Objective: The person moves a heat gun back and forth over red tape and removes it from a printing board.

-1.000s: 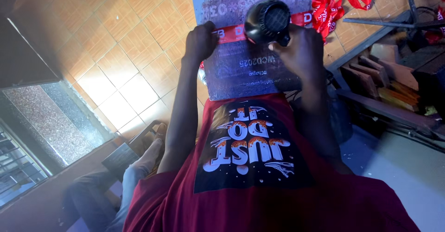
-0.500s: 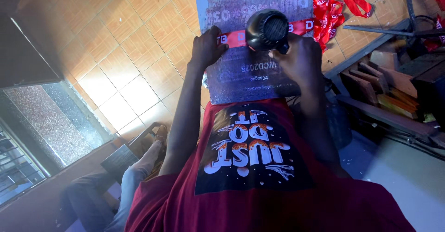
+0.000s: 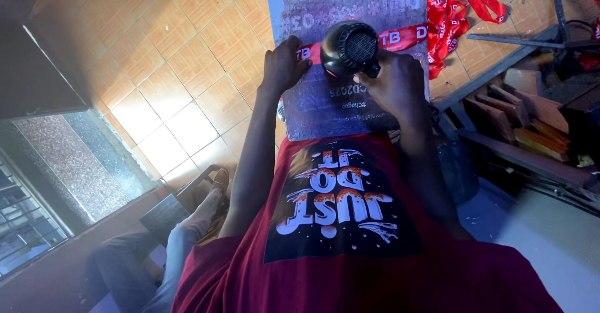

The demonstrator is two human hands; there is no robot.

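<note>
Red ribbon (image 3: pixel 406 36) lay stretched across the grey board (image 3: pixel 350 100) on the surface. The left hand (image 3: pixel 284 66) pressed flat on the ribbon's end, fingers spread, while the right hand (image 3: pixel 394 81) gripped a black hair dryer (image 3: pixel 350 49) right over it. More red ribbons (image 3: pixel 456 13) were piled on the tiled floor (image 3: pixel 156 88) nearby.
</note>
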